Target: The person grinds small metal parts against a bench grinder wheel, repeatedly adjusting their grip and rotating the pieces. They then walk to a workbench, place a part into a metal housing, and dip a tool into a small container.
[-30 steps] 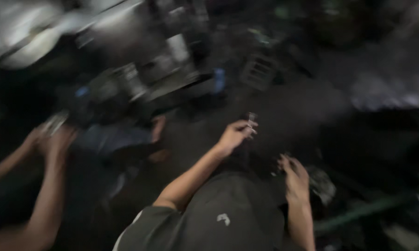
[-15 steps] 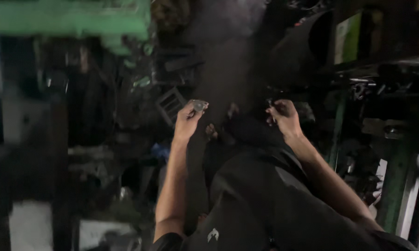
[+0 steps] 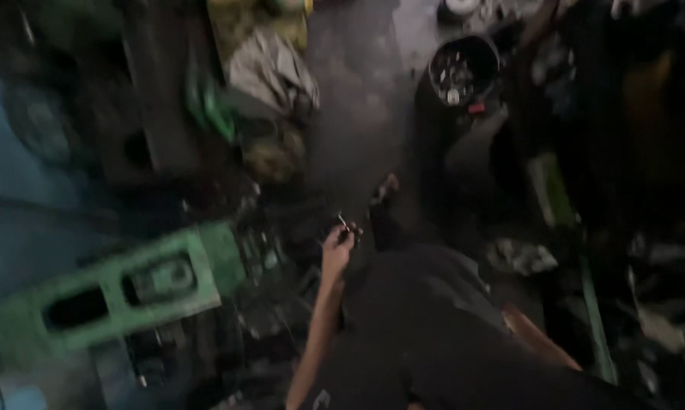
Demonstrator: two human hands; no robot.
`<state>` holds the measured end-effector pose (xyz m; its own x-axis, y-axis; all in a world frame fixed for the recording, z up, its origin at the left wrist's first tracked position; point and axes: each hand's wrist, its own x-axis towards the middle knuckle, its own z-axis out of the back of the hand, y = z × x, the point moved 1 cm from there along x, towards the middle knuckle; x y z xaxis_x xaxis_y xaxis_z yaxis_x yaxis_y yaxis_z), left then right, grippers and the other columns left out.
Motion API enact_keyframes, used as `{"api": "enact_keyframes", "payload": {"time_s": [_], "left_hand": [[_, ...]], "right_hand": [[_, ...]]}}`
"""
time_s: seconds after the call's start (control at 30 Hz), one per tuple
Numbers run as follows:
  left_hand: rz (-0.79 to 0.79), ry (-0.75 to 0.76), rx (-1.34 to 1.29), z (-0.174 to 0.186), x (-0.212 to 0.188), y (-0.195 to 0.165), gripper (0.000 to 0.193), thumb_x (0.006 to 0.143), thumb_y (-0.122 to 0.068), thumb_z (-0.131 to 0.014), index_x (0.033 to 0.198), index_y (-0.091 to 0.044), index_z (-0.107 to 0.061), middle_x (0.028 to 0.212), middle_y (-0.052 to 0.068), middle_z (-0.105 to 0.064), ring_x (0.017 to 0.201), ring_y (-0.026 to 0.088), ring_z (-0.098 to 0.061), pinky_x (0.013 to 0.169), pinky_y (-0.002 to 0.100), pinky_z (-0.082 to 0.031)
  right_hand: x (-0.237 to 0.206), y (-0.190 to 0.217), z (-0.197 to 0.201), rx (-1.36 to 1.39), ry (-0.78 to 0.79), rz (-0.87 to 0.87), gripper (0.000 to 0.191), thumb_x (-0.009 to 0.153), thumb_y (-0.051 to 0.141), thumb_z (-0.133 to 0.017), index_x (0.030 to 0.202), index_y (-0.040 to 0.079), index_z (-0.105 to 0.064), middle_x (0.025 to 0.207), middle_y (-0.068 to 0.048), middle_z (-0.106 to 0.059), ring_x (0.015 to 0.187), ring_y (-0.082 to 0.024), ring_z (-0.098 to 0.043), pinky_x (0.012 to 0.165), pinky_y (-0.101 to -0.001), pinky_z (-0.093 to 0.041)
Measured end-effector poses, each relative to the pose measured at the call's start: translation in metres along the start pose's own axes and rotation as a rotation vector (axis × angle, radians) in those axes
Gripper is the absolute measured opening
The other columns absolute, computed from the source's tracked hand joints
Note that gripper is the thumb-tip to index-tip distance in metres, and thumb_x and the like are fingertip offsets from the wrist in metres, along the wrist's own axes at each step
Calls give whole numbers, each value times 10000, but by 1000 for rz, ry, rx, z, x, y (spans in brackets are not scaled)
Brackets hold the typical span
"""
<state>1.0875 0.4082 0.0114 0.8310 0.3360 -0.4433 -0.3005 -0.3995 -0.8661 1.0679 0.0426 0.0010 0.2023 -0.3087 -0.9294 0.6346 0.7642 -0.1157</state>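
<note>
One hand is showing clearly, the left, pinching one small metal piece; the other hand is lying out of sight, with only one bare forearm showing at the lower right. One green machine casting is lying on the floor, showing two openings. One dark round bucket is standing near the top, holding several small metal parts too blurred for counting. One crumpled grey cloth is lying beside one green curved piece. One pale scrap is lying at the right.
</note>
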Motion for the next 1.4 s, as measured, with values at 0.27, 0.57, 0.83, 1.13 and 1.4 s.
{"api": "enact_keyframes", "payload": {"time_s": [0.27, 0.57, 0.83, 1.13, 1.4], "left_hand": [[-313, 155, 583, -63, 220, -138, 150, 1008, -59, -590, 1120, -11, -678, 990, 62, -730, 931, 160, -681, 866, 317, -535], [-329, 71, 372, -113, 453, -204, 168, 1009, -88, -625, 1119, 28, -678, 1031, 103, -747, 970, 184, -692, 881, 327, -530], [-44, 81, 243, -160, 730, -246, 260, 1060, -201, -562, 1045, 10, -714, 910, 105, -722, 793, 164, -623, 730, 324, -504], [-536, 152, 914, -281, 1009, -397, 407, 1003, -356, -595, 1105, 12, -736, 1062, 213, -750, 982, 357, -690, 878, 420, -514], [-195, 576, 771, -533, 1226, -399, 261, 1047, -234, -604, 1093, -12, -733, 835, 129, -663, 720, 186, -526, 631, 353, -434]], "right_hand": [[56, 293, 162, -463, -254, 451, 341, 856, 206, -723, 1137, 24, -657, 1045, -191, -709, 940, -376, -671, 764, -467, -551], [40, 614, 363, -242, -511, 1168, 394, 802, 230, -758, 1112, -2, -689, 1035, -248, -698, 1006, -481, -649, 797, -521, -531], [154, 705, 498, -353, -807, 1159, 345, 700, 273, -717, 954, 45, -768, 830, -256, -709, 750, -441, -665, 683, -543, -547], [228, 700, 607, 105, -427, 254, 335, 829, 340, -737, 1061, 104, -790, 1044, -147, -789, 953, -299, -763, 863, -399, -598], [322, 797, 700, 518, -366, 110, 387, 803, 344, -782, 1111, 111, -762, 1069, -127, -785, 994, -265, -754, 896, -391, -590]]}}
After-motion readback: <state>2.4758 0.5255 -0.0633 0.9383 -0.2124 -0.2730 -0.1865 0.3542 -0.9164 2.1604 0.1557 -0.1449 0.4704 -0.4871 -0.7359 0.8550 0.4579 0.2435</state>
